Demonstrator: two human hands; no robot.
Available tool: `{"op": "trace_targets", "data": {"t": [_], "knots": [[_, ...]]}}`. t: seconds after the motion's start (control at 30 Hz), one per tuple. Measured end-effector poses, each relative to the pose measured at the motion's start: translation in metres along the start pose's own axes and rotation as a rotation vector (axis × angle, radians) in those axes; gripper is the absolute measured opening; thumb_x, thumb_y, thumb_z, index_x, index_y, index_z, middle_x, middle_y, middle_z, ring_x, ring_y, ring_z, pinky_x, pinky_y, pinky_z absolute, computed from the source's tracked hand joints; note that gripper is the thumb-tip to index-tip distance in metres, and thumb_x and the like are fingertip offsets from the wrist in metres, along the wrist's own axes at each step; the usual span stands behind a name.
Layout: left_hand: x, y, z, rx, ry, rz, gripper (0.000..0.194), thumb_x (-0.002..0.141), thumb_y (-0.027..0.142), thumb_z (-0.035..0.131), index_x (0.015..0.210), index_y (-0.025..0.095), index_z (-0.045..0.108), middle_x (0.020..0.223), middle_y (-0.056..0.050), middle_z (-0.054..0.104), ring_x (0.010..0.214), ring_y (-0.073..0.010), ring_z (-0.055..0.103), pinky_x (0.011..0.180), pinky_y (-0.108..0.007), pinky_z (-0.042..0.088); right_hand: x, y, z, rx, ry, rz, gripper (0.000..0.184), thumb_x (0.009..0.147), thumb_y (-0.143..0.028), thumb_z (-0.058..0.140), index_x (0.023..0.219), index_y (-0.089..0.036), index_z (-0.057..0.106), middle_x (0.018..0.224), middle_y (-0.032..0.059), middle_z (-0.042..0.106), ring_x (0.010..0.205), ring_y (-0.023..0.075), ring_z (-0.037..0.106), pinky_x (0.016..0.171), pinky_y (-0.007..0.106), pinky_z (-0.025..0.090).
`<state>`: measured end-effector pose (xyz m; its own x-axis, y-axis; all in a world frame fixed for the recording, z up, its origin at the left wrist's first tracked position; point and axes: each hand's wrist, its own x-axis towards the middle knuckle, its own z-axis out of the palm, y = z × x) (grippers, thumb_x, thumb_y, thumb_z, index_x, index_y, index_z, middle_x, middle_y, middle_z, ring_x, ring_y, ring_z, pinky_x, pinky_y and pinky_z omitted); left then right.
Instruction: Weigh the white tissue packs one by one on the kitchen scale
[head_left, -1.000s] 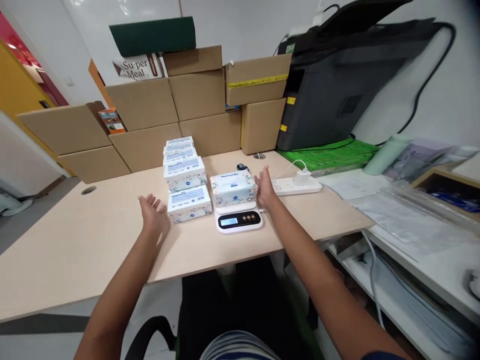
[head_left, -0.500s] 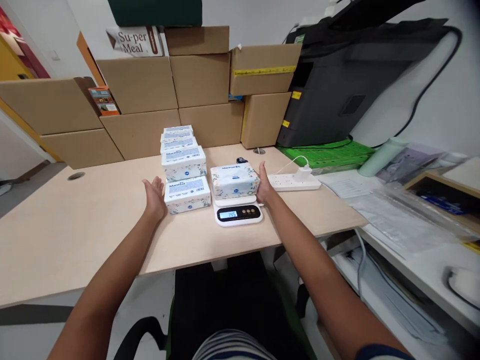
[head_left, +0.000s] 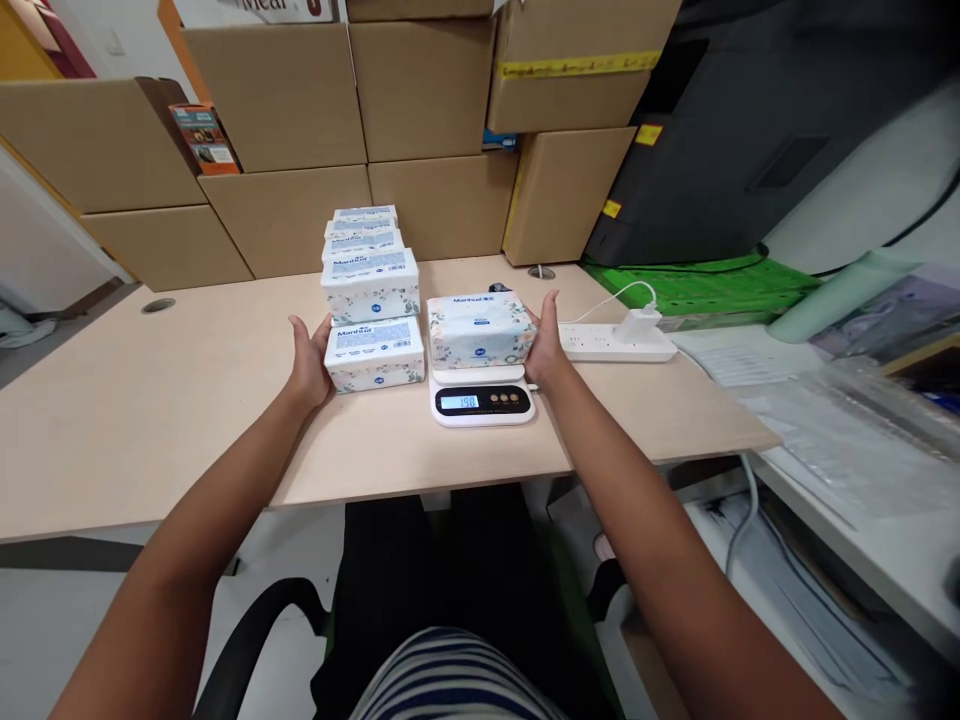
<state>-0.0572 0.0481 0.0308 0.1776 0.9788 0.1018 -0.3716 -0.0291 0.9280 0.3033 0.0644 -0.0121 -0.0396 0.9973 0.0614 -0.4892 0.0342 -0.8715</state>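
A white-and-blue tissue pack rests on a small white digital scale, whose lit display appears to read 190. At the pack's right end is my right hand, fingers stretched and thumb raised, touching its side. To the left, my left hand lies with its fingers extended against the left end of another tissue pack, which sits on the table. Behind that one, several more packs run back in a row. Neither hand is wrapped around a pack.
Stacked cardboard boxes line the table's back edge. A white power strip with a plugged-in charger lies right of the scale. Further right are a green tray, a dark machine and papers. The wooden table extends left.
The view has tilted down and come closer. The scale's reading has gone from about 145 to 190. Both hands stay beside the packs, the left now against the front pack.
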Motion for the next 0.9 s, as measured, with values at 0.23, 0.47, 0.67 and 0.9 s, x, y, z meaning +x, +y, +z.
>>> {"op": "trace_targets", "data": {"t": [0.23,0.47,0.67,0.9], "knots": [[-0.0058,-0.0029,-0.0001,0.045,0.019,0.003,0.114,0.096,0.097,0.001,0.173,0.025,0.043,0.150,-0.014,0.076,0.144,-0.0377,0.071,0.125,-0.056,0.055,-0.0015,-0.0035,0.0037,0.009,0.097,0.001,0.115,0.080,-0.111,0.028,0.161,-0.033,0.052,0.138,0.0107,0.080,0.145,0.0437,0.068,0.121,0.079,0.050],[-0.0073,-0.0072,0.0031,0.065,0.032,0.024,0.114,0.095,0.098,0.002,0.174,0.026,0.041,0.149,-0.014,0.077,0.144,-0.0375,0.071,0.127,-0.055,0.053,-0.0021,-0.0034,0.0063,-0.071,0.049,-0.115,0.112,0.079,-0.112,0.031,0.157,-0.035,0.056,0.140,0.0097,0.080,0.147,0.0420,0.066,0.125,0.073,0.050],[-0.0069,-0.0062,0.0025,0.082,0.058,0.027,0.116,0.094,0.098,0.000,0.175,0.025,0.039,0.151,-0.015,0.075,0.145,-0.0375,0.070,0.127,-0.056,0.052,-0.0007,-0.0043,0.0071,-0.039,0.101,-0.045,0.113,0.080,-0.111,0.027,0.159,-0.034,0.053,0.146,0.0103,0.077,0.147,0.0423,0.066,0.124,0.077,0.049],[-0.0076,-0.0039,0.0046,0.018,0.043,0.005,0.118,0.093,0.099,0.001,0.173,0.024,0.044,0.148,-0.015,0.077,0.144,-0.0396,0.071,0.124,-0.057,0.056,0.0003,-0.0045,0.0051,-0.028,0.072,-0.028,0.114,0.081,-0.110,0.025,0.163,-0.035,0.048,0.147,0.0107,0.076,0.145,0.0443,0.067,0.119,0.081,0.051]]}}
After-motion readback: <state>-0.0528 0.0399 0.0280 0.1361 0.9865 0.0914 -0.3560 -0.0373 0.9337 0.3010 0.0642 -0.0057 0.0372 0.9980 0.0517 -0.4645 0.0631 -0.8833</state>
